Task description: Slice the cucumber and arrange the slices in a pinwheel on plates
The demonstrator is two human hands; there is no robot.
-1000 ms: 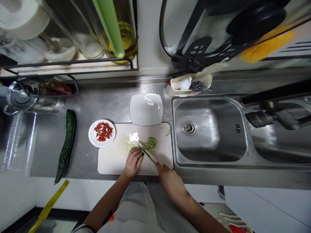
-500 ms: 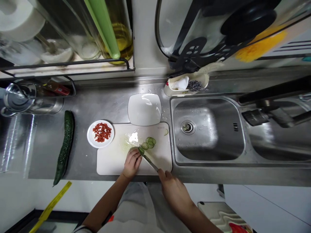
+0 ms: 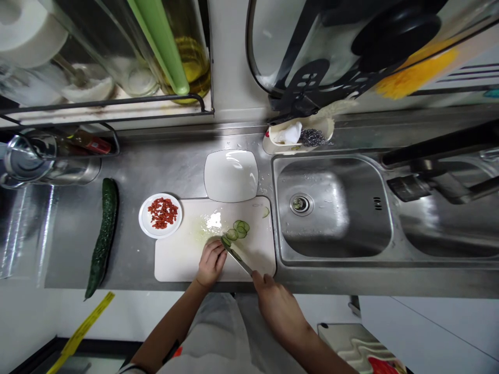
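Note:
My right hand point(image 3: 278, 306) is closed around the handle of a kitchen knife point(image 3: 242, 264), its blade slanting up and left over the white cutting board point(image 3: 175, 265). At the blade's tip my left hand point(image 3: 212, 261) has its fingers bent together over a cucumber piece point(image 3: 225, 241), mostly hidden under them. A thin slice point(image 3: 236, 255) clings along the blade. Several cucumber slices point(image 3: 237, 230) lie overlapped just beyond the knife, and one slice point(image 3: 265, 212) rests alone near the board's right corner.
A white dish of red goji berries point(image 3: 142, 221) overlaps the board's left corner. Behind the board sits a square white plate point(image 3: 231, 176). A whole cucumber point(image 3: 103, 236) lies at left on the steel counter. To the right is the sink point(image 3: 331, 244); a sponge holder point(image 3: 268, 145) stands behind.
Both hands and the knife stay almost in place. The whole view has shifted very slightly; nothing was taken up or let go.

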